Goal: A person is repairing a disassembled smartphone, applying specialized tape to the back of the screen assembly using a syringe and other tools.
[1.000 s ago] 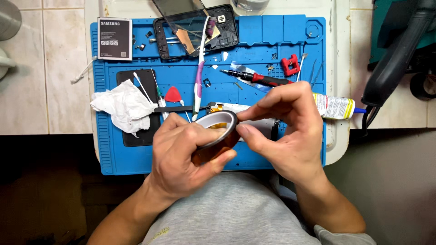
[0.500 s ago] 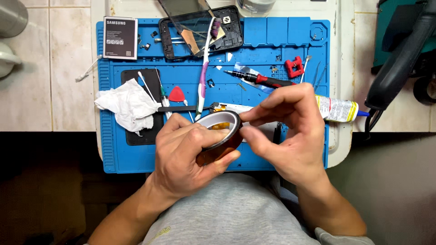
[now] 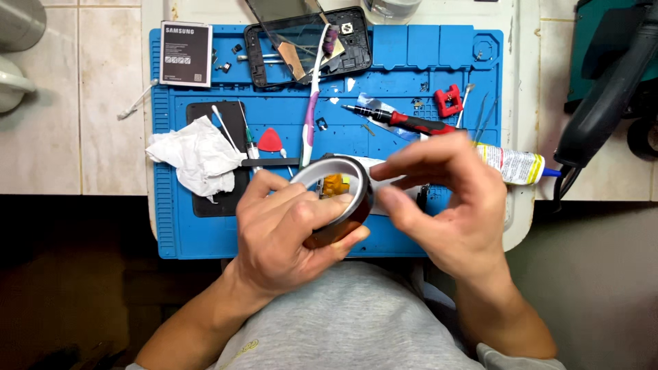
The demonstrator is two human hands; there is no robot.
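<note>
Left hand (image 3: 288, 233) wraps around a roll of brown tape (image 3: 339, 199), fingers clamped on its rim so the roll stays tilted above the blue mat (image 3: 199, 240). Right hand (image 3: 445, 205) sits just beside it, thumb and fingers pinched together at the roll's edge, likely on the tape's loose end, though none shows. Beyond lie a crumpled tissue (image 3: 195, 161), a toothbrush (image 3: 312, 103), a red screwdriver (image 3: 404, 120) and an opened phone (image 3: 308, 44).

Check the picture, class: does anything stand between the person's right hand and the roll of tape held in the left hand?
Nothing visible does. The left hand grips the roll of tape above the blue mat, and the right hand has its fingertips at the roll's rim, with no tool between them.
</note>
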